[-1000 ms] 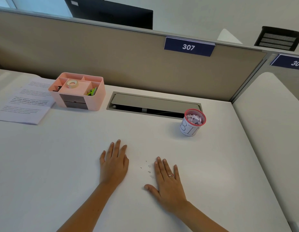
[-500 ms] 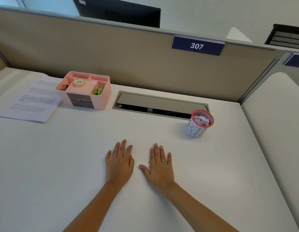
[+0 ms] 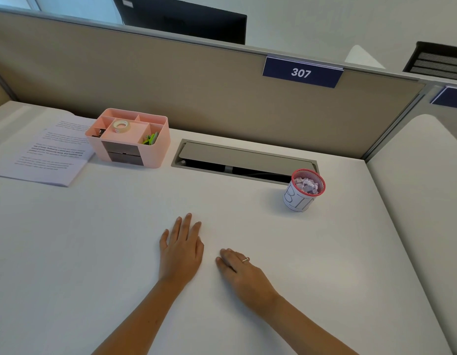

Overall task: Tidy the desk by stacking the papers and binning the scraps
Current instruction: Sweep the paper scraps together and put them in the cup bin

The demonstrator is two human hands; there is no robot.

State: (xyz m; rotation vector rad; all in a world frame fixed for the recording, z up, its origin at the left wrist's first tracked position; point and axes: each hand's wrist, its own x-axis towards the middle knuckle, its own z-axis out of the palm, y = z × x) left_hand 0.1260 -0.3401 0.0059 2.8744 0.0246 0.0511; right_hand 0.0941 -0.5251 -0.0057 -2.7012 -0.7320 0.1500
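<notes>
While stacked papers (image 3: 40, 152) lay at far left beside pink organiser (image 3: 131, 137), left hand (image 3: 181, 248) rested flat on white desk (image 3: 94, 252), fingers spread. Right hand (image 3: 241, 271) just beside it, fingers curled down against desk; whether pinching anything, cannot tell. Red-rimmed bin (image 3: 302, 190) of crumpled scraps (image 3: 307, 185) stood far right, near beige partition (image 3: 196, 85) marked 307.

1. One view only: the head camera looks forward and steeply down from above the near edge of the white surface (image 3: 247, 316).
2. It faces the partition (image 3: 196, 85) at the far side.
3. It is close and wide-angle, the forearms entering from the bottom.
</notes>
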